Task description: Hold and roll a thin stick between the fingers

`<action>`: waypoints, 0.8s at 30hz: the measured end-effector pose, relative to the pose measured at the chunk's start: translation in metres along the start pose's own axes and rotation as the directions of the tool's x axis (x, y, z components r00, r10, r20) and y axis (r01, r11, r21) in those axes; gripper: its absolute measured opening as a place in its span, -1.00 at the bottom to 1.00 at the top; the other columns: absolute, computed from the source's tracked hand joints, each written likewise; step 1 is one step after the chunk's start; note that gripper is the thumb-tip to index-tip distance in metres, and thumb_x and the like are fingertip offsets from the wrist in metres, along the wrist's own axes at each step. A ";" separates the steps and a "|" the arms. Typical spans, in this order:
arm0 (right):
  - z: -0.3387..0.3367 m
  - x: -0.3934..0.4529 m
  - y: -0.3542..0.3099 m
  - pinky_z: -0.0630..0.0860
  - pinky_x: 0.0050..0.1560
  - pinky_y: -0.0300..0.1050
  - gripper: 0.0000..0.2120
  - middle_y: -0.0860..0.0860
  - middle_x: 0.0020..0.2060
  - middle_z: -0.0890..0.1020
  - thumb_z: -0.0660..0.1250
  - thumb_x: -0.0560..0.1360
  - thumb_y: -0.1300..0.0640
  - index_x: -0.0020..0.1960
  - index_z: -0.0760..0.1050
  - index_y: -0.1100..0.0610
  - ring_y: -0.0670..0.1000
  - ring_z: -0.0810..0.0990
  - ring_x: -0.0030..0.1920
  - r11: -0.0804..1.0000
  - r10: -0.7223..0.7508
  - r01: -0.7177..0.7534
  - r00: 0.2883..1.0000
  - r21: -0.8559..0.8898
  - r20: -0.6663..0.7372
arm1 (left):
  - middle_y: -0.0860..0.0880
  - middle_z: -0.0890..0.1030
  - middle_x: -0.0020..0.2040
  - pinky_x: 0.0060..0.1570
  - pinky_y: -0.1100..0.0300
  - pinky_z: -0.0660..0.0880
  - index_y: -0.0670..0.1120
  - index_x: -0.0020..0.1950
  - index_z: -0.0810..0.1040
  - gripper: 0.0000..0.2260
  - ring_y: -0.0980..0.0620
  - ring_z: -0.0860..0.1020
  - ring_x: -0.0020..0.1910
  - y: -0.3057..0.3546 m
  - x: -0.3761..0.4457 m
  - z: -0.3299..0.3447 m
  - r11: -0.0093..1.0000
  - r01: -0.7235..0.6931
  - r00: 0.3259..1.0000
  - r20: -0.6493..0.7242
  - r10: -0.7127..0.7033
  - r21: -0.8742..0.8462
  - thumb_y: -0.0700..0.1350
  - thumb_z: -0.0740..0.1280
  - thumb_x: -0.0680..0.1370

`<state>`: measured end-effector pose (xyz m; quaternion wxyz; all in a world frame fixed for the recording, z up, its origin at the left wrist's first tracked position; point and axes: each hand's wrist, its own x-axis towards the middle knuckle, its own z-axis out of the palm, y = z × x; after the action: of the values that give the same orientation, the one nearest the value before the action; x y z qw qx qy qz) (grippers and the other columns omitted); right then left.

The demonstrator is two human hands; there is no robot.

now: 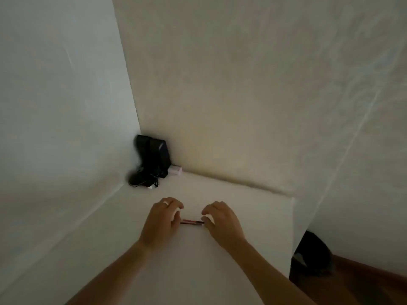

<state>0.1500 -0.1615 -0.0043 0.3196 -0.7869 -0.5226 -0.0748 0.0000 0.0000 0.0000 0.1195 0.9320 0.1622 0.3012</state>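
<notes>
left hand [164, 221]: curled, fingertips pinching left end of the pen-like stick; ring visible on one finger.
right hand [220, 222]: curled, thumb and fingertips pinching right end of the same stick.
stick [191, 222]: thin, dark with red band, lay roughly level between both hands, just above or on the counter; contact with surface could not be told.
counter [242, 216]: white, plain; both forearms reached over it from near edge.
black device [152, 159]: stood upright in far left corner, against both walls, well apart from hands.
cable [141, 182]: black, coiled at base of the device, small white plug end beside it.
small white box [175, 170]: just right of device, against back wall.
walls [242, 84]: pale, textured, met in the corner behind device.
dark object [310, 256]: low right, beyond counter edge, on brown floor; too dim to identify.
</notes>
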 end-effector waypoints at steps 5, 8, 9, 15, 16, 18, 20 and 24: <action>0.027 -0.010 -0.002 0.48 -0.03 -0.10 -0.88 -0.04 -0.07 0.61 0.30 0.50 0.14 -0.01 0.60 0.04 0.01 0.51 -0.03 0.999 -0.042 0.042 0.999 -0.007 -0.018 | 0.16 0.52 0.03 0.02 0.22 0.38 0.06 0.06 0.52 -0.79 0.18 0.47 0.04 -0.011 -0.018 0.013 0.999 0.035 0.998 -0.049 -0.033 0.030 -0.19 0.32 0.48; 0.035 -0.021 -0.003 0.48 -0.09 -0.04 -0.91 -0.01 -0.14 0.60 0.30 0.48 0.15 -0.06 0.58 0.07 0.07 0.51 -0.08 0.999 -0.021 0.020 0.999 -0.034 -0.048 | 0.14 0.54 0.01 -0.01 0.19 0.38 0.07 0.04 0.55 -0.81 0.14 0.48 0.05 -0.014 -0.030 0.018 0.998 0.036 0.998 -0.055 -0.033 0.056 -0.15 0.31 0.47; 0.036 -0.023 -0.004 0.48 -0.10 -0.02 -0.92 0.00 -0.15 0.59 0.30 0.49 0.15 -0.08 0.57 0.07 0.08 0.51 -0.09 0.999 -0.014 0.012 0.998 -0.043 -0.053 | 0.12 0.54 0.01 -0.02 0.18 0.38 0.07 0.03 0.57 -0.82 0.12 0.48 0.05 -0.014 -0.032 0.018 0.997 0.029 0.998 -0.053 -0.025 0.069 -0.12 0.29 0.47; 0.034 -0.028 -0.011 0.48 -0.12 -0.02 -0.94 -0.02 -0.18 0.57 0.29 0.47 0.15 -0.11 0.54 0.06 0.07 0.52 -0.11 0.992 -0.008 0.000 0.998 -0.124 -0.065 | 0.14 0.55 0.00 -0.04 0.25 0.28 0.10 0.03 0.60 -0.88 0.10 0.48 0.05 -0.013 -0.038 0.023 0.992 -0.038 0.999 -0.014 0.040 0.118 -0.05 0.34 0.53; 0.035 -0.029 -0.010 0.48 -0.11 -0.03 -0.93 -0.02 -0.17 0.57 0.29 0.45 0.16 -0.11 0.54 0.06 0.06 0.52 -0.10 0.991 -0.010 0.001 0.998 -0.135 -0.065 | 0.14 0.55 0.01 -0.03 0.27 0.26 0.10 0.06 0.59 -0.87 0.10 0.47 0.07 -0.012 -0.038 0.024 0.993 -0.045 0.999 -0.005 0.046 0.106 -0.04 0.33 0.53; 0.035 -0.029 -0.011 0.45 -0.08 -0.06 -0.92 -0.03 -0.16 0.57 0.29 0.43 0.16 -0.09 0.54 0.07 0.04 0.50 -0.09 0.990 -0.009 0.000 0.998 -0.142 -0.068 | 0.13 0.56 0.04 -0.02 0.30 0.21 0.09 0.10 0.59 -0.84 0.11 0.45 0.08 -0.011 -0.036 0.026 0.991 -0.091 0.996 0.003 0.091 0.101 -0.01 0.29 0.55; 0.034 -0.030 -0.013 0.44 -0.07 -0.06 -0.92 -0.02 -0.17 0.56 0.28 0.43 0.16 -0.09 0.51 0.07 0.04 0.49 -0.10 0.992 -0.012 0.004 0.998 -0.124 -0.066 | 0.12 0.56 0.04 -0.03 0.29 0.22 0.08 0.10 0.59 -0.83 0.11 0.44 0.08 -0.011 -0.036 0.028 0.985 -0.138 0.990 0.008 0.137 0.103 0.01 0.26 0.57; 0.031 -0.032 -0.018 0.46 -0.05 -0.07 -0.90 -0.02 -0.14 0.58 0.24 0.48 0.17 -0.02 0.47 0.07 0.02 0.50 -0.09 0.997 -0.015 0.011 0.999 -0.078 -0.044 | 0.11 0.56 0.00 -0.08 0.25 0.30 0.06 0.00 0.60 -0.89 0.09 0.46 0.02 -0.012 -0.035 0.030 0.984 -0.149 0.989 -0.005 0.151 0.093 -0.04 0.27 0.56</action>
<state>0.1137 -0.1638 -0.0355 0.2998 -0.7934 -0.5172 -0.1144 -0.0117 -0.0061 -0.0456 0.0521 0.9443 0.1061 0.3072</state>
